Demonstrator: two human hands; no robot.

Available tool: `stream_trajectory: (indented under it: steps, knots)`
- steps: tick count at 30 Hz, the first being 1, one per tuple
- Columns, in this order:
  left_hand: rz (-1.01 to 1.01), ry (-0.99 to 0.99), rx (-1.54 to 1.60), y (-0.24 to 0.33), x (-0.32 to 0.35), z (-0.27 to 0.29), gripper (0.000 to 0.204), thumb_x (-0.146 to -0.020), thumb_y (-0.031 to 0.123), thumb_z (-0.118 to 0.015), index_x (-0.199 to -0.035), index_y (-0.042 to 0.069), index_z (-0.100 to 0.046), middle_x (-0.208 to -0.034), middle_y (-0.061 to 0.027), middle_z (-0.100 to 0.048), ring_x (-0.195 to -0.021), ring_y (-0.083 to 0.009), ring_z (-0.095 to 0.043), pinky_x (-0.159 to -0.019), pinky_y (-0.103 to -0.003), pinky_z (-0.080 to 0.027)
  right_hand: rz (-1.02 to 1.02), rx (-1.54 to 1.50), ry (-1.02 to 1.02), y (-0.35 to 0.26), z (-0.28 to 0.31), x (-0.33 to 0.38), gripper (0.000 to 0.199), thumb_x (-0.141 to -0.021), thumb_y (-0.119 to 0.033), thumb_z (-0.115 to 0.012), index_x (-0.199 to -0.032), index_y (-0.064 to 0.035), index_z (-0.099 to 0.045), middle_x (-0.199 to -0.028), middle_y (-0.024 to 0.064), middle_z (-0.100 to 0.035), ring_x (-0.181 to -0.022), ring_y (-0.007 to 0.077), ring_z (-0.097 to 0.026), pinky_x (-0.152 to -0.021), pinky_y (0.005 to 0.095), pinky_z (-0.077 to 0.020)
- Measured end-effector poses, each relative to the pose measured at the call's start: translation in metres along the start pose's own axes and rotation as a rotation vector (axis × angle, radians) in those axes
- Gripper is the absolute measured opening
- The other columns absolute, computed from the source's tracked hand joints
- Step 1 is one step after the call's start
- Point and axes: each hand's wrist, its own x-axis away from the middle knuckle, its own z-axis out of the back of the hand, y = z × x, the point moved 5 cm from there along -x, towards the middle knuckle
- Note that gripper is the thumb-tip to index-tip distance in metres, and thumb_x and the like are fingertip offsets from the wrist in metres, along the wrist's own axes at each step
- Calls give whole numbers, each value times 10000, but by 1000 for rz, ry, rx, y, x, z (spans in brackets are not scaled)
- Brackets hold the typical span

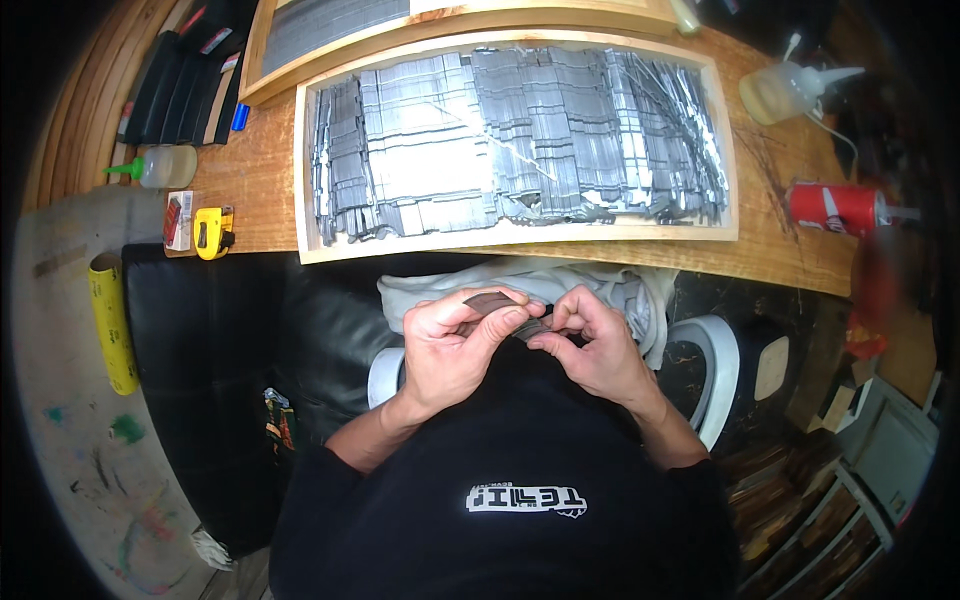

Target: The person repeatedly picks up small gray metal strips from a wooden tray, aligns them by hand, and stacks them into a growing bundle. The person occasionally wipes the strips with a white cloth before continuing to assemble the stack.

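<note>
Above my lap, just in front of the bench, my left hand point(445, 345) pinches a small bundle of thin dark grey strips point(488, 301) between thumb and fingers. My right hand point(597, 345) has its thumb and curled fingers closed on the other end of the bundle. How many strips are in it I cannot tell. Beyond my hands lies a shallow wooden tray point(520, 243), filled with rows of similar grey strips point(545, 130), some shining under the light. A few loose strips lie across the rows.
A second wooden frame point(470, 18) lies behind the tray. To the left are a green-tipped bottle point(168, 167), a small box point(179, 222) and a yellow tape measure point(213, 233). A nozzle bottle point(785, 93) and red can point(835, 208) stand right. Pale cloth point(400, 288) hangs beneath my hands.
</note>
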Motion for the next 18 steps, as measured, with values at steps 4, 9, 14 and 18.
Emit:
stream_trajectory:
  steps: [4, 9, 14, 18]
  knots:
    - [-45, -57, -154, -2, -1, -3, 90, -959, -46, -721, -1034, -90, -742, -986, -175, -790, -920, -232, -779, -827, -320, -630, 51, -9, 26, 5, 0, 10, 289, -904, -54, -812, -1040, -13, -560, -1026, 153, -773, -924, 187, -780, -737, 284, -561]
    - [-173, -114, -223, 1, -7, -32, 117, -927, -33, -756, -1036, -73, -768, -935, -157, -806, -845, -195, -788, -755, -271, -623, 81, -214, 140, 16, 5, 22, 258, -939, 16, -749, -1095, 5, -543, -1043, 142, -787, -966, 171, -768, -791, 277, -577]
    - [-85, -411, -347, -3, -24, -66, 670, -923, 168, -829, -1476, -55, -525, -1327, -201, -702, -1179, -233, -702, -1022, -347, -548, 66, -473, 440, 42, 30, 53, 257, -940, 118, -689, -1072, 19, -491, -987, 196, -761, -921, 217, -762, -828, 309, -622]
    - [-26, -460, -246, -19, -28, -73, 597, -963, 158, -780, -1460, -58, -529, -1317, -201, -704, -1212, -277, -695, -1052, -372, -537, 357, -314, 761, 42, 63, 85, 275, -946, 110, -690, -939, -15, -445, -925, 216, -751, -850, 256, -774, -772, 346, -654]
